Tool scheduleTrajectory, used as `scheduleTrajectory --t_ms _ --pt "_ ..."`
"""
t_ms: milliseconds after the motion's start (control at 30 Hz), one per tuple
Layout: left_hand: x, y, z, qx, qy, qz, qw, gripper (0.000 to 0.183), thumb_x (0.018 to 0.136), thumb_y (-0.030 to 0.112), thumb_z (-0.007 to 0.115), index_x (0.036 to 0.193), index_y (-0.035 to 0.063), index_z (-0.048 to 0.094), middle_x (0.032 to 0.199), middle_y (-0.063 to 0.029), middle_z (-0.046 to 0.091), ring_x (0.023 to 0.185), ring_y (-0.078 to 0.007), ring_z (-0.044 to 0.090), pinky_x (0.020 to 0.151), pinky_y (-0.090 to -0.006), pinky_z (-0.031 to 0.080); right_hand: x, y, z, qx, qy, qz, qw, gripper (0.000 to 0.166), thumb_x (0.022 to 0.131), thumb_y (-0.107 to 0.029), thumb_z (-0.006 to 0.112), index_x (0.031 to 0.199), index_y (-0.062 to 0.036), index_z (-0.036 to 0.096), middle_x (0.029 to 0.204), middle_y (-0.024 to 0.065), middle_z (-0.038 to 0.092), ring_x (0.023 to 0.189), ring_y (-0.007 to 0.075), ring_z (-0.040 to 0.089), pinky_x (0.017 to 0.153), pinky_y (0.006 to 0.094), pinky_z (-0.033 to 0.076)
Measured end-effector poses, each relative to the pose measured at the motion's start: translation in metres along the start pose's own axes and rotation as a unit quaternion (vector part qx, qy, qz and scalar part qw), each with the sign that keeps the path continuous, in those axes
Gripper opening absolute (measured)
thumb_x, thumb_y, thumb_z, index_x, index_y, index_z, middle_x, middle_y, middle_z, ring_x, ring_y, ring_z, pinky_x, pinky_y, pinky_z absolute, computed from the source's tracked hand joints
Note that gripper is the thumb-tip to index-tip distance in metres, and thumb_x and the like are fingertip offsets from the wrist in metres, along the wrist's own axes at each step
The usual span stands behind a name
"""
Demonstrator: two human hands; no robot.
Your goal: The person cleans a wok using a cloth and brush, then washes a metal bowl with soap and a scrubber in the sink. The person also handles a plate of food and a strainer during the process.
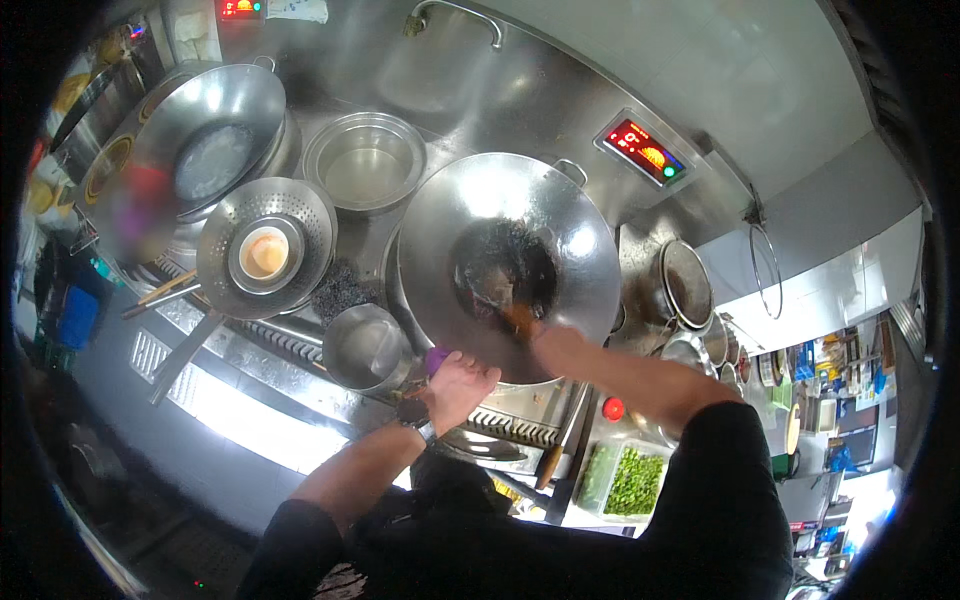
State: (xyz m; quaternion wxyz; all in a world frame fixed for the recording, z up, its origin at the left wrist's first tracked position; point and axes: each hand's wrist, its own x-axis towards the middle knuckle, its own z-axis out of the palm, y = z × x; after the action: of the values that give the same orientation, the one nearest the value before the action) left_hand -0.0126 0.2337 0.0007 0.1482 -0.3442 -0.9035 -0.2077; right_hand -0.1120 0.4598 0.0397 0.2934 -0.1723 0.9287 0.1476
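A large steel wok [442, 277] stands on the range before me, with dark wet residue in its bottom. At its near left rim, my left hand [459, 386] is closed about a purple grip [436, 361], most of which the fingers hide. My right hand [559, 349] reaches over the near right rim into the wok. It holds a brown, brush-like tool [517, 316] against the wok's bottom; motion blurs the tool, so its exact kind is unclear.
A steel pot [365, 349] stands left of my left hand. Farther left are a perforated strainer [225, 199] with bowls inside, a pan of liquid [367, 176] and another wok [259, 97]. Chopped greens [634, 484] fill a plastic tub at right. A faucet [457, 6] hangs behind.
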Motion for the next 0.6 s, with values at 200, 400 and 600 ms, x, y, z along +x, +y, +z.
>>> scheduleTrajectory --t_ms 200,400,600 --pt "0.004 0.0 -0.008 -0.014 -0.022 0.01 1.0 0.022 0.073 0.023 0.067 0.085 0.012 0.053 0.072 -0.0028 0.058 0.079 -0.0215 0.058 0.074 -0.0363 0.041 0.08 0.003 -0.069 0.003 0.126 0.071 0.989 0.044 0.092 -0.011 0.049 0.135 -0.0001 0.042 0.094 0.0258 0.068 0.084 0.0405 0.069 0.065 0.051 0.055" --pt "-0.005 0.004 -0.008 -0.03 0.017 -0.026 0.999 0.02 0.078 0.025 0.065 0.088 0.0124 0.054 0.073 -0.0029 0.057 0.08 -0.0206 0.057 0.075 -0.0359 0.04 -0.017 0.012 -0.025 0.008 -0.033 -0.007 0.999 0.052 0.089 -0.008 0.054 0.136 0.007 0.039 0.102 0.0255 0.068 0.094 0.0376 0.069 0.076 0.046 0.056" --pt "-0.003 -0.004 -0.022 -0.058 -0.021 0.005 0.998 0.025 0.075 0.026 0.069 0.09 0.0121 0.056 0.079 -0.002 0.059 0.08 -0.0206 0.056 0.075 -0.0352 0.04 0.085 0.029 -0.06 0.085 0.067 0.107 0.988 0.056 0.093 -0.02 0.048 0.143 0.0038 0.036 0.096 0.0206 0.071 0.086 0.0343 0.071 0.072 0.0448 0.057"
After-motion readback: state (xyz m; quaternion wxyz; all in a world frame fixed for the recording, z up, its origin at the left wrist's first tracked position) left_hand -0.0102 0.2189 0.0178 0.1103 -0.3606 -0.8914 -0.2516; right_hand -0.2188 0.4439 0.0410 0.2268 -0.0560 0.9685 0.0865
